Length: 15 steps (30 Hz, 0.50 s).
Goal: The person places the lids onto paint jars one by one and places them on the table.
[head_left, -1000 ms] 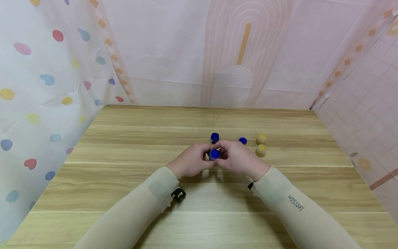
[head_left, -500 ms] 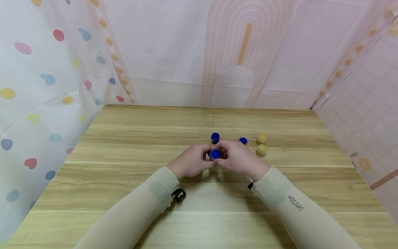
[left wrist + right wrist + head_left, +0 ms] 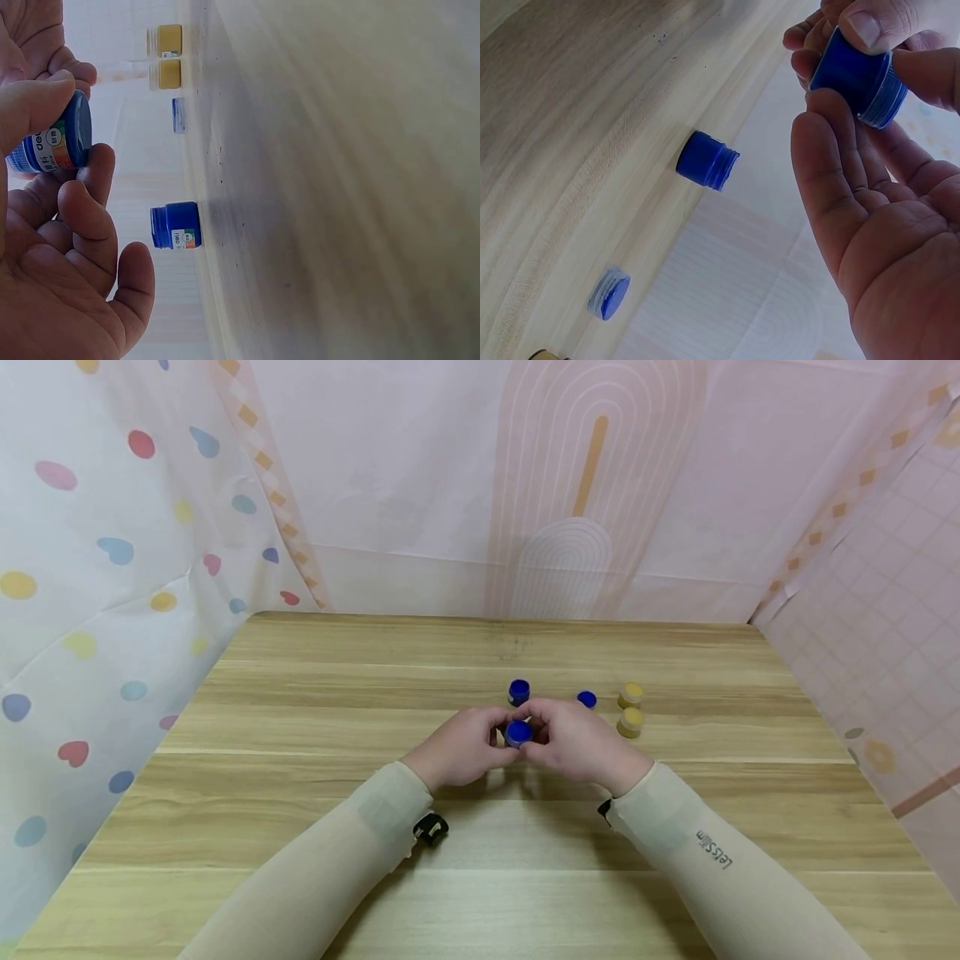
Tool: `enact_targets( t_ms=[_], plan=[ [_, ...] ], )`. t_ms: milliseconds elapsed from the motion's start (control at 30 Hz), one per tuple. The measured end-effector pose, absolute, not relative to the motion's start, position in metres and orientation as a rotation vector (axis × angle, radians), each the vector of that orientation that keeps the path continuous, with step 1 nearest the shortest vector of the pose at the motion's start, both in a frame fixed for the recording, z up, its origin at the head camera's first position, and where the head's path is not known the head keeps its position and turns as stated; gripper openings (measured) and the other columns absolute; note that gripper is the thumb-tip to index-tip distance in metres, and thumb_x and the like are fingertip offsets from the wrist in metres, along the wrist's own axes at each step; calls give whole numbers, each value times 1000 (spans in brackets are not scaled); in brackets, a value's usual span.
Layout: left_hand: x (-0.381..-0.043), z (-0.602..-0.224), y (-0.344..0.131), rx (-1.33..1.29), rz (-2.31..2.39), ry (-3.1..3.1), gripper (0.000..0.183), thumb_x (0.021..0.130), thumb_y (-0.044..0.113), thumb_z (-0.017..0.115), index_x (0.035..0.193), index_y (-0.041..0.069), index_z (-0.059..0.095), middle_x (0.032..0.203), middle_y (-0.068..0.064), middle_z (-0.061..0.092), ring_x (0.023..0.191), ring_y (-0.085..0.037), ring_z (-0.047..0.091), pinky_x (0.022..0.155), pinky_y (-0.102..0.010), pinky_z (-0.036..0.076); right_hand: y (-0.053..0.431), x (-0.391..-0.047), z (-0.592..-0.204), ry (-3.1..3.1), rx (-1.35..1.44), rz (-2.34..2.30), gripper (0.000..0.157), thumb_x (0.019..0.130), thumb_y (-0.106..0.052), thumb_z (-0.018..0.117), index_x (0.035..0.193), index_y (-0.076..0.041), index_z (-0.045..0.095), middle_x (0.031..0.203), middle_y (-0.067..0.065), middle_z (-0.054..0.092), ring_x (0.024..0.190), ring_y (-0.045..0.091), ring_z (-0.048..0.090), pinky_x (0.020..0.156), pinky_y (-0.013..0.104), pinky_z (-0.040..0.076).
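Observation:
My left hand [image 3: 463,747] grips the body of a small blue paint jar [image 3: 518,733], raised over the table. In the left wrist view its thumb lies along the labelled side of that paint jar [image 3: 54,144]. My right hand [image 3: 573,739] meets it from the other side, its thumb against the ribbed lid [image 3: 885,101] in the right wrist view. Just beyond the hands stands a second blue paint jar [image 3: 519,692], upright, its threaded neck bare [image 3: 724,169]. A loose clear-rimmed blue lid [image 3: 609,293] lies on the table to its right.
Two yellow paint jars with lids on, one nearer [image 3: 630,722] and one farther [image 3: 631,694], stand right of the loose lid. The wooden table [image 3: 315,693] ends at a patterned cloth backdrop [image 3: 405,485], with more cloth at both sides.
Hardly anything differs. Both hands stay around the blue paint jar in the same place, with only tiny finger shifts; the other jars and the loose lid have not moved.

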<state>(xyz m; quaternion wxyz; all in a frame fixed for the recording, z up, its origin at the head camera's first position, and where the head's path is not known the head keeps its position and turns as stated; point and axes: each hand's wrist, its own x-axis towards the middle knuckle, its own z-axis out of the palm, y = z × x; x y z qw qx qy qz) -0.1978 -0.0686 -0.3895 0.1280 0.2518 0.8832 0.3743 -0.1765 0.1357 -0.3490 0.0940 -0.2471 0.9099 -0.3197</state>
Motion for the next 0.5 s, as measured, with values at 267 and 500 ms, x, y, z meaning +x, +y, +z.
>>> enact_targets(
  t_ms=[267,500],
  plan=[
    [-197,-388,-68,716,1087,2563,22,96,24,76,116,15,70,72,4,56,62,-11,51,57,-27,42,135,-177,-349,2691,-701,-957,28,94,-15,80,119,-9,68,102,2,76,93,13,71,84,33,61],
    [-197,-387,-68,721,1074,2569,18,96,26,76,107,15,69,70,4,55,61,-12,51,56,-26,41,136,-178,-350,2696,-738,-947,32,94,-11,77,124,-6,67,105,5,77,95,15,73,85,34,61]
  ],
)
